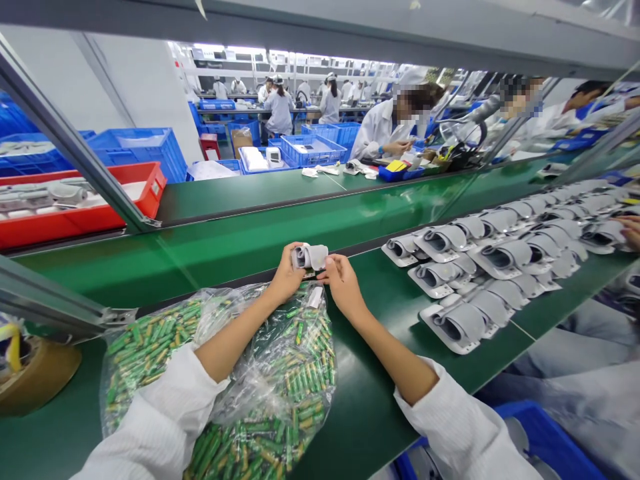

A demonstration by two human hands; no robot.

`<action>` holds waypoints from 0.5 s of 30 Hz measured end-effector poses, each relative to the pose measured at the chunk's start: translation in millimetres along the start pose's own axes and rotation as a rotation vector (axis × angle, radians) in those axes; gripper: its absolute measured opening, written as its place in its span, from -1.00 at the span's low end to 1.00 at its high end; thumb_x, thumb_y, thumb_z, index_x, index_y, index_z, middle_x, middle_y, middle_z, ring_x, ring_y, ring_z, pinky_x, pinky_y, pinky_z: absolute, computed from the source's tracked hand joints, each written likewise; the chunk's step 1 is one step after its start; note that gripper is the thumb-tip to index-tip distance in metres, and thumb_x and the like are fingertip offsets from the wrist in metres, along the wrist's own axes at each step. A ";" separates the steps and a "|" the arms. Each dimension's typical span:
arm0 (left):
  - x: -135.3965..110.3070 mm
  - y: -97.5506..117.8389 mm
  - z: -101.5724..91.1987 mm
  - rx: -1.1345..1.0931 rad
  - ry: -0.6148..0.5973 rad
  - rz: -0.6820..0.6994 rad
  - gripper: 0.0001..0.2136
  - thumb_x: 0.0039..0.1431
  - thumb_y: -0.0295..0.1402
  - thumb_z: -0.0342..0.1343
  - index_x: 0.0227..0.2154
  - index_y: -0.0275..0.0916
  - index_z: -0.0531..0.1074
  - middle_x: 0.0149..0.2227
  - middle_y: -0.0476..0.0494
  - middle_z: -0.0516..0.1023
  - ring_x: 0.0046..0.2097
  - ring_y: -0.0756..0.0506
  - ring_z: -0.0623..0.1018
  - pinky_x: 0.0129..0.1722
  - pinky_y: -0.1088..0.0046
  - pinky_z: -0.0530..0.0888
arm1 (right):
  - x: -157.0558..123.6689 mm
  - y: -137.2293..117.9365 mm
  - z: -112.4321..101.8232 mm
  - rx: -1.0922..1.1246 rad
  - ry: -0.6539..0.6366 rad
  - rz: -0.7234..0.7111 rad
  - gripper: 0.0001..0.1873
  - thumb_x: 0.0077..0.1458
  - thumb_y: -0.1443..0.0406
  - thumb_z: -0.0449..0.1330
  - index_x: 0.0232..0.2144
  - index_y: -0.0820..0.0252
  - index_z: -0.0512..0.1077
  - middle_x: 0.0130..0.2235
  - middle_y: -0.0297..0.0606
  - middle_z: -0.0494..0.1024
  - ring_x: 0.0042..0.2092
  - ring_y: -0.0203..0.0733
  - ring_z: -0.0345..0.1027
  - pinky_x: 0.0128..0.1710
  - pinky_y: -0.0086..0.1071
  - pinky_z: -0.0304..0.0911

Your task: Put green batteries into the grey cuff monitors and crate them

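Observation:
Both hands hold a small wrist blood pressure monitor with a rolled grey cuff [311, 257], raised near the bench's far edge. My left hand [288, 275] is closed round its left end. The fingers of my right hand [342, 281] pinch its right side. Under my left forearm lies a clear plastic bag of green and gold batteries [307, 373]; more batteries [155, 340] show to the left. A small white piece [315, 297] rests on the bag just below the hands. The monitor's underside is hidden from me.
Rows of similar grey-cuffed monitors [470, 320] cover the bench at right, where another person's hand [631, 230] reaches in. A green conveyor [240, 230] runs beyond. Left are a metal post [75, 133], a red tray [60, 223] and a tape roll [43, 373].

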State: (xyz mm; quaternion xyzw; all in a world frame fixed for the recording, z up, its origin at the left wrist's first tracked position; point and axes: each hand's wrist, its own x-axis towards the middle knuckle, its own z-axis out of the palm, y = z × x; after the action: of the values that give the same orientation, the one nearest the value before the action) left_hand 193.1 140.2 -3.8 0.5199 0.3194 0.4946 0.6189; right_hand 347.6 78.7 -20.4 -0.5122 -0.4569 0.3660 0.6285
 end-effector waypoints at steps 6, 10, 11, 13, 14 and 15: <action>-14.3 10.6 12.0 0.131 -0.258 0.149 -0.15 -0.08 -0.55 0.33 0.32 -0.09 0.20 0.47 -0.36 0.28 0.43 -0.27 0.39 0.42 0.16 0.29 | 26.1 -1.8 -0.7 0.438 0.156 0.262 -0.41 0.01 -0.02 0.48 -0.17 0.03 0.23 -0.31 -0.42 0.56 -0.33 -0.19 0.54 -0.43 -0.35 0.53; -9.9 15.6 13.3 0.401 -0.322 0.098 -0.43 0.00 -0.46 0.26 0.14 -0.10 0.39 0.24 -0.31 0.59 0.34 -0.29 0.49 0.43 0.03 0.27 | 26.7 -22.9 -45.3 0.698 0.226 0.236 -0.67 0.10 0.06 0.34 -0.22 0.10 0.39 -0.34 -0.31 0.57 -0.32 -0.15 0.49 -0.44 -0.34 0.48; -8.9 17.1 15.5 0.499 -0.338 0.102 -0.50 0.01 -0.42 0.23 0.08 -0.11 0.42 0.15 -0.29 0.65 0.29 -0.29 0.54 0.42 0.01 0.29 | 15.2 -26.6 -66.7 0.718 0.257 0.186 -0.68 0.15 0.03 0.29 -0.22 0.11 0.42 -0.33 -0.27 0.58 -0.30 -0.13 0.48 -0.43 -0.32 0.48; -7.1 19.8 21.6 0.660 -0.342 0.153 -0.58 0.02 -0.35 0.19 0.01 -0.12 0.44 0.04 -0.23 0.71 0.19 -0.29 0.60 0.38 0.01 0.34 | -25.7 -29.4 -117.8 0.650 0.334 0.069 -0.62 0.23 -0.04 0.21 -0.19 0.14 0.49 -0.30 -0.20 0.59 -0.27 -0.09 0.46 -0.36 -0.25 0.51; -5.2 20.4 24.0 0.735 -0.351 0.180 -0.59 0.02 -0.32 0.18 0.00 -0.11 0.43 0.02 -0.18 0.71 0.16 -0.28 0.62 0.34 0.02 0.39 | -53.9 -28.8 -144.8 0.569 0.368 0.027 -0.56 0.27 -0.08 0.16 -0.14 0.15 0.52 -0.28 -0.17 0.59 -0.26 -0.09 0.45 -0.32 -0.22 0.52; -1.8 19.5 24.6 0.818 -0.339 0.193 -0.60 0.03 -0.29 0.16 0.00 -0.09 0.42 0.01 -0.10 0.72 0.11 -0.26 0.63 0.28 0.04 0.45 | -85.8 -27.1 -171.3 0.469 0.399 0.006 -0.50 0.30 -0.10 0.11 -0.09 0.17 0.55 -0.26 -0.15 0.59 -0.26 -0.10 0.43 -0.28 -0.20 0.52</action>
State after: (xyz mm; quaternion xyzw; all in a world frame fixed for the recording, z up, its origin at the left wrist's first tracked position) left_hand 209.5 129.8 21.0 0.8229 0.3325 0.2911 0.3572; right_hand 483.0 -59.6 -20.9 -0.4162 -0.2258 0.3555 0.8058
